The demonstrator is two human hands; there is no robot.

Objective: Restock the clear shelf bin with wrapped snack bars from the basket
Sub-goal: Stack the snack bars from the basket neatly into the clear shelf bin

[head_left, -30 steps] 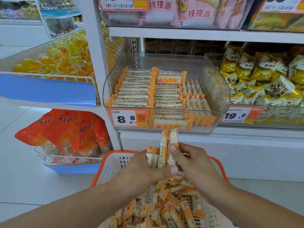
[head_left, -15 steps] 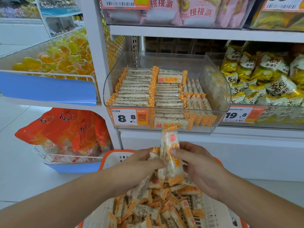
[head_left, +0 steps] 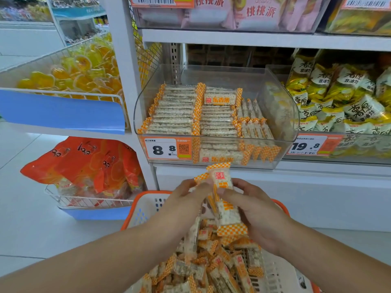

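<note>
A clear shelf bin holds neat rows of wrapped snack bars with orange checked ends. Below it, a white basket with an orange rim is full of loose bars. Above the basket, both hands hold a small upright bunch of bars. My left hand grips the bunch from the left. My right hand grips it from the right, thumb across the front bar. The bunch sits just under the bin's front wall.
A price tag reading 8.8 is on the bin front. Yellow snack packs fill the bin to the right. A wire basket of yellow sweets and orange bags stand on the left. Another shelf runs above.
Both hands have gathered the bars into a tighter bunch and turned one bar face forward. The bunch stays at about the same height over the basket.
</note>
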